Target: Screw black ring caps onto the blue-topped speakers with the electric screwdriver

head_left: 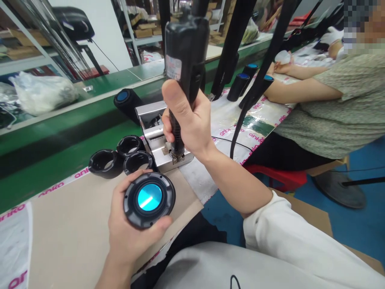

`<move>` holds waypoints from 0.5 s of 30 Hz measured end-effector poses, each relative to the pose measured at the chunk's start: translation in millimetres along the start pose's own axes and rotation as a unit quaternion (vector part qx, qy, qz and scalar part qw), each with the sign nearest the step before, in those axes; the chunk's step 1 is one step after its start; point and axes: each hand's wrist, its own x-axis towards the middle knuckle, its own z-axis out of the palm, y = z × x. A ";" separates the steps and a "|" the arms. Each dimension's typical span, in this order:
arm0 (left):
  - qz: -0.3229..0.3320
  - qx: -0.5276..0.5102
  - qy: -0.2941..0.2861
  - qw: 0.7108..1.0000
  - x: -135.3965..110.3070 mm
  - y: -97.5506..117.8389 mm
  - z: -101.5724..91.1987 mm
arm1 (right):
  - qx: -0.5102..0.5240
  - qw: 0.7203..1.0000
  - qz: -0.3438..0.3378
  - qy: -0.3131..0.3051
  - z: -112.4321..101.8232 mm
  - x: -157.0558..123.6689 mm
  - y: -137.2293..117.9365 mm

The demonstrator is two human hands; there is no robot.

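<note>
My left hand (129,224) is wrapped round a black round housing (167,196) with a shiny blue disc in its middle, the disc turned up toward me. Small holes show on the housing's rim. In my right hand (192,120) is a black electric screwdriver (188,44), held upright with its lower end down at the front of a silver metal box, which looks like a screw feeder (164,160). Whether the bit touches a screw there I cannot tell. Several black rings (105,162) stand just left of the metal box.
Brown cardboard (69,228) covers the near bench. A black cylinder with a blue end (128,100) lies behind the box; more blue-topped cylinders (239,86) stand farther right. Black straps and a cable (240,128) hang beside my right arm. A co-worker (327,108) sits at right.
</note>
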 end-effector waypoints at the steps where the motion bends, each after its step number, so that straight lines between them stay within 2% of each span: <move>1: -0.001 0.004 -0.001 1.000 0.5 0.9 0.2 | 0.004 1.000 -0.004 0.000 0.2 0.0 -0.1; 7: -0.004 -0.007 -0.001 1.000 3.2 3.3 1.8 | -0.007 1.000 0.014 -0.012 -1.8 0.5 0.0; 15: -0.002 -0.003 -0.008 1.000 2.9 1.1 1.3 | -0.006 1.000 0.004 0.022 2.8 9.5 6.1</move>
